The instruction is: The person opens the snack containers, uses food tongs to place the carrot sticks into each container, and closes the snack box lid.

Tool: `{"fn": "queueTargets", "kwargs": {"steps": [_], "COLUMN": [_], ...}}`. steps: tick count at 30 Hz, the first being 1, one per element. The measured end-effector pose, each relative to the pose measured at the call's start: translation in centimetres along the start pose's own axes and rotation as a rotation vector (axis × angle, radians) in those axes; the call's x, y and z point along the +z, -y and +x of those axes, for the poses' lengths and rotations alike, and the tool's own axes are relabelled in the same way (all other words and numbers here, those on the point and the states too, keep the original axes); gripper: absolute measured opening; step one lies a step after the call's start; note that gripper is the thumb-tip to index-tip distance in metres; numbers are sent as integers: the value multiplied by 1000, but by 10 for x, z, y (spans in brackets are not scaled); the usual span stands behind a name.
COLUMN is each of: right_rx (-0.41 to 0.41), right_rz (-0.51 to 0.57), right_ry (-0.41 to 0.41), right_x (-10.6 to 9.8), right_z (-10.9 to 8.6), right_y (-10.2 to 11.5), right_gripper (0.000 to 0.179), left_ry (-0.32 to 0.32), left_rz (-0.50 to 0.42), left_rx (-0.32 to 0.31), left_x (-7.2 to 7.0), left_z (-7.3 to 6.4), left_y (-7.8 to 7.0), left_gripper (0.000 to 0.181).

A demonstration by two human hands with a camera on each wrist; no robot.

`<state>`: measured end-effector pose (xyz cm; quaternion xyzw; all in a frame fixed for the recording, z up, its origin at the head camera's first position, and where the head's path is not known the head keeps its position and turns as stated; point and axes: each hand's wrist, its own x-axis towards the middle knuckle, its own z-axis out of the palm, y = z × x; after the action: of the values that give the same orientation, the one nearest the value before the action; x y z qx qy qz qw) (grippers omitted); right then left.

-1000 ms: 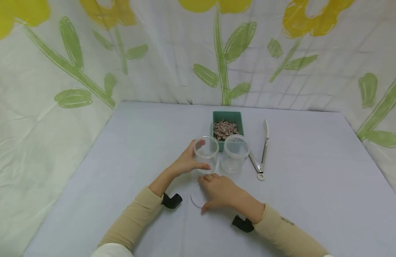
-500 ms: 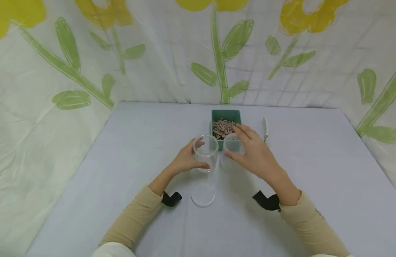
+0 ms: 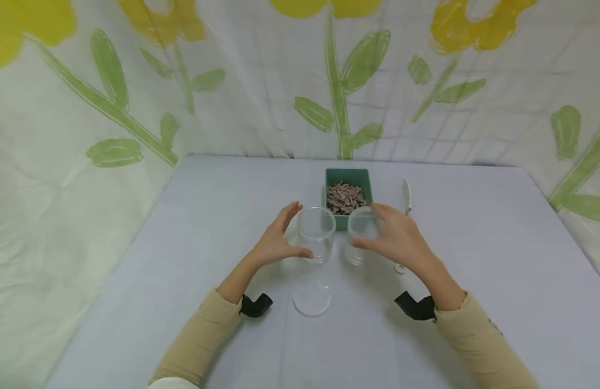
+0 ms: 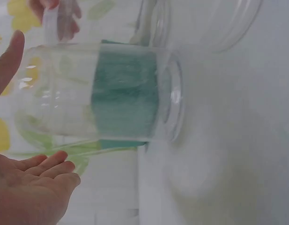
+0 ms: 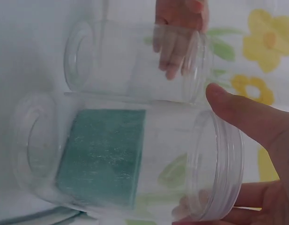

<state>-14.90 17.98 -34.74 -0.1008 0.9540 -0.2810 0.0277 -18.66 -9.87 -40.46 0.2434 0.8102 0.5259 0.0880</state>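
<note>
Two clear plastic jars stand upright side by side. My left hand is spread beside the left jar, thumb and fingers apart from its wall. That gap also shows in the left wrist view, where the palm of the left hand faces the jar. My right hand holds the right jar around its top, thumb on the near side and fingers behind. A round clear lid lies flat on the table in front of the left jar.
A green bin of small brownish pieces stands just behind the jars. Metal tongs lie to the right, partly hidden by the right hand. The white tabletop ends at a flower-printed curtain.
My right hand has left the lid on the table and moved up and right to the right jar. My left hand has loosened from the left jar and drawn slightly away.
</note>
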Motion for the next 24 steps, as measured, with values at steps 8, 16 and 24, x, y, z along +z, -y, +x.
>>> {"fn": "queueTargets", "kwargs": {"steps": [8,16,24], "right_rx": [-144,-671,-826], "right_rz": [129,585,832], "right_ry": [-69,10,114], "right_x": [-28,-19,4], "right_z": [-35,-41,-33], "right_y": [-6,-9,4], "right_gripper": [85,85,84], "left_ry": [-36,155,435], "left_rz": [-78,-91,-107], "left_rx": [126,323,223], "left_x": [-17,-3,18], "left_z": [-27,-47,-46], "left_y": [-19,-45,-52], "left_gripper": [107,105,91]}}
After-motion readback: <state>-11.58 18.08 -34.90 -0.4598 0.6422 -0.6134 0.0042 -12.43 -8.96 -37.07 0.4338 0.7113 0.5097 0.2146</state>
